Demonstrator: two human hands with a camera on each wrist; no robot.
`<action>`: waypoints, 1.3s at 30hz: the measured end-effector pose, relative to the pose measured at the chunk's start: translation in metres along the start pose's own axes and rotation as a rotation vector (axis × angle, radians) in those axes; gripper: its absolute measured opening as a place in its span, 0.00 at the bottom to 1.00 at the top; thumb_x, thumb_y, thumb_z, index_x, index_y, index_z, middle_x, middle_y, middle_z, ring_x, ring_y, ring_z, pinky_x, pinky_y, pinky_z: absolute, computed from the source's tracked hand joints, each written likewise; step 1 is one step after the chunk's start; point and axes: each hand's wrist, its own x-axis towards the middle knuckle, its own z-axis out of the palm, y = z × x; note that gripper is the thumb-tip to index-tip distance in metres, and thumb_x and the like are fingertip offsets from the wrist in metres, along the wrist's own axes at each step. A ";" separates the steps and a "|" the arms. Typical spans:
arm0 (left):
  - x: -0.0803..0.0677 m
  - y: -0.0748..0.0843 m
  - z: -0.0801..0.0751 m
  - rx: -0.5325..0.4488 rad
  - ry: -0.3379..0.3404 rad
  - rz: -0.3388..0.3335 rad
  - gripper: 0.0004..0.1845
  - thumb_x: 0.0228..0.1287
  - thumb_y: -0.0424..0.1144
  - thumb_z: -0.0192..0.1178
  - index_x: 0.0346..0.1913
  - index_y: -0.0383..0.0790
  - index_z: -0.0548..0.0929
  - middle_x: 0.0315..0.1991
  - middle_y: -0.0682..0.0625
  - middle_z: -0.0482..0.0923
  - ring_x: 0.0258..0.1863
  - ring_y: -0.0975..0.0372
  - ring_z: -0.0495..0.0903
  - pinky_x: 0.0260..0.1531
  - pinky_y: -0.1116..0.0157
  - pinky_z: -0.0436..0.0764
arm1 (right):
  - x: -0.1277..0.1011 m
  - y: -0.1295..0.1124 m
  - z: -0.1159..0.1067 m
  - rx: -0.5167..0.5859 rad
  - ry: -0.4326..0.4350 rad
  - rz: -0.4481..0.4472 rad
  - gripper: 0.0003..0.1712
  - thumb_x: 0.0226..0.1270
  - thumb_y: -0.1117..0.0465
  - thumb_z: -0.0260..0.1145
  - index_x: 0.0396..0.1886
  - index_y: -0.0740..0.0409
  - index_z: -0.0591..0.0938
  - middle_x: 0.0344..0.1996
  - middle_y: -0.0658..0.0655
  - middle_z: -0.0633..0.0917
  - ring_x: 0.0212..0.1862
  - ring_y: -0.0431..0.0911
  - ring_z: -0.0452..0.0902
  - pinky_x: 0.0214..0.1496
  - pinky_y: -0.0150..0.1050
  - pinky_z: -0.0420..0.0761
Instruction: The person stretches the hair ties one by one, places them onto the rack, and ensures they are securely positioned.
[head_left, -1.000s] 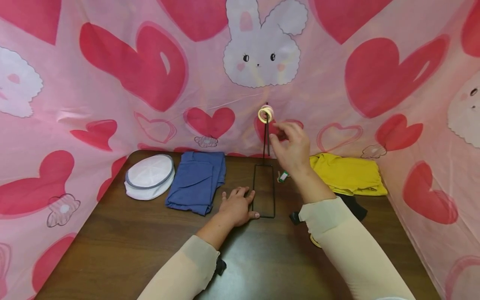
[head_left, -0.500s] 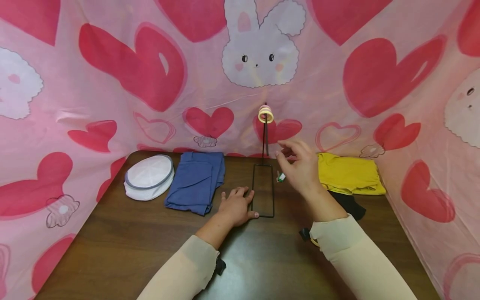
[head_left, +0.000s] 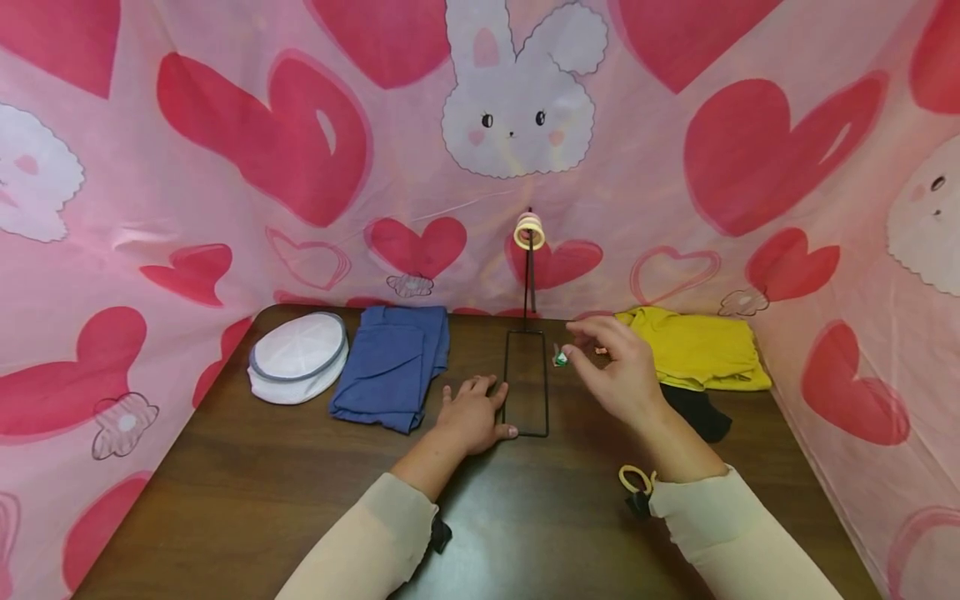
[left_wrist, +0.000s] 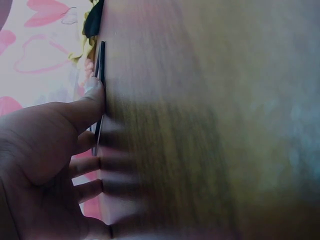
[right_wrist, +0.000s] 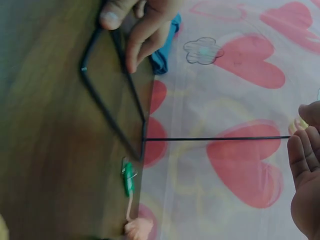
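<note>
A black wire stand with a rectangular base (head_left: 547, 383) stands mid-table, its upright post rising at the back. Pink and yellow rings (head_left: 529, 233) hang together on its arm near the top. My left hand (head_left: 472, 415) rests on the base's left side, fingers spread; in the left wrist view the thumb (left_wrist: 92, 95) lies along the black wire. My right hand (head_left: 618, 371) is raised right of the stand with loosely bent fingers, holding nothing. Beneath its fingertips in the head view lies a small green item with a metal clip (head_left: 561, 358); the right wrist view shows a peach cord attached.
A white round cap-like item with a grey rim (head_left: 298, 354) and a folded blue cloth (head_left: 393, 367) lie at the left. Folded yellow cloth (head_left: 701, 350) and black cloth (head_left: 697, 412) lie at the right. A yellow ring (head_left: 636, 479) is beside my right wrist. Patterned curtain (head_left: 337, 167) surrounds the table.
My right hand has drawn away from the rings, down and to the right. The front yellow ring now hangs slightly lower. The loose yellow ring shows from behind the sleeve; my left hand stays put.
</note>
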 end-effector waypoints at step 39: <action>0.000 -0.001 0.001 0.002 0.013 0.011 0.46 0.66 0.70 0.59 0.82 0.57 0.61 0.82 0.52 0.55 0.81 0.52 0.51 0.73 0.32 0.53 | -0.134 0.043 -0.075 -0.210 -0.622 0.078 0.35 0.46 0.53 0.88 0.57 0.48 0.87 0.52 0.41 0.85 0.54 0.42 0.77 0.58 0.31 0.73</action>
